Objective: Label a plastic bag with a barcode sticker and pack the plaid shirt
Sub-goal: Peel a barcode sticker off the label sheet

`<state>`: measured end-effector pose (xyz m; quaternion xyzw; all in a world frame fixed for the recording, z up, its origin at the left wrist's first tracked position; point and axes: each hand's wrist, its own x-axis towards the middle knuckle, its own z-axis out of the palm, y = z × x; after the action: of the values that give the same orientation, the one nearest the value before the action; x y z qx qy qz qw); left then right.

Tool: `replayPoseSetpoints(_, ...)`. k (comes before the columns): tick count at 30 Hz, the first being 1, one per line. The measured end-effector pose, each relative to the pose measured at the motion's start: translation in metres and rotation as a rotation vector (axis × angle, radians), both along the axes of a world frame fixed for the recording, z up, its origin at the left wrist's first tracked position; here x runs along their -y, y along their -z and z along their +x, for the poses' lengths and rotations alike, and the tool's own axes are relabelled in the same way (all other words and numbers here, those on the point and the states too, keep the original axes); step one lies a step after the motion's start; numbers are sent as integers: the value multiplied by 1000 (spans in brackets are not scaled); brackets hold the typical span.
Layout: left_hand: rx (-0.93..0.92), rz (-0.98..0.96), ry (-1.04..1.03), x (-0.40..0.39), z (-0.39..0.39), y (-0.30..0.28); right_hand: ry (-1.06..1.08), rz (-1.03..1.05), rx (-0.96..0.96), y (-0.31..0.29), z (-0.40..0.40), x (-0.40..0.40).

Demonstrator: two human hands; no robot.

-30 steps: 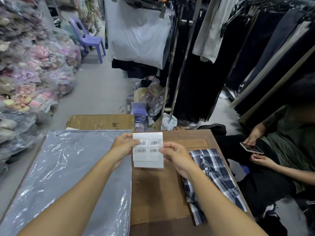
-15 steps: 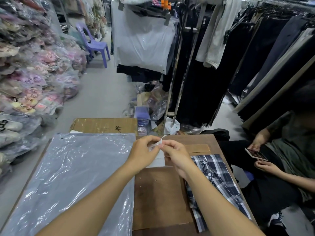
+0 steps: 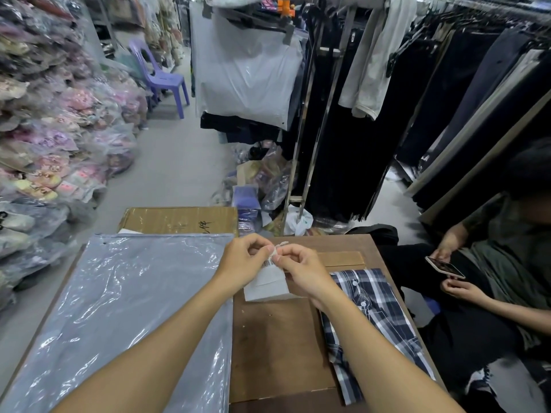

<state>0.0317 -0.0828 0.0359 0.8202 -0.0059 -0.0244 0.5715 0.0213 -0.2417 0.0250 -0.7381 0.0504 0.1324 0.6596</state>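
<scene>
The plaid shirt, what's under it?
The plaid shirt lies on the brown wooden table, along its right edge. The right forearm covers part of it, so anything tucked beneath stays hidden.

Clothing shop — garment racks [image 3: 465, 93], bagged stock [image 3: 53, 138]

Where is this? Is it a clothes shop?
Probably a clothing stockroom or wholesale shop. Dark garments hang on racks, bagged clothes are piled along one side, and a plaid shirt waits beside an empty plastic bag.
</scene>
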Motion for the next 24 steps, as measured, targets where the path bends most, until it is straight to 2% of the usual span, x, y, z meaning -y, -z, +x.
replayPoseSetpoints(12,-172,-183,-336,-20,18,6,126,330,-381,11,-18,5)
replayPoseSetpoints(14,-178,-233,-354,-22,19,5,151,231,-432,18,-20,9)
replayPoseSetpoints(17,-176,-250,-347,-24,20,6,153,-126,-441,37,-19,13)
replayPoseSetpoints(21,-182,-230,-334,-26,20,10,142,-591,-286,59,-17,17)
replayPoseSetpoints(24,-192,-207,-315,-26,19,14,73,-801,-237,65,-18,17)
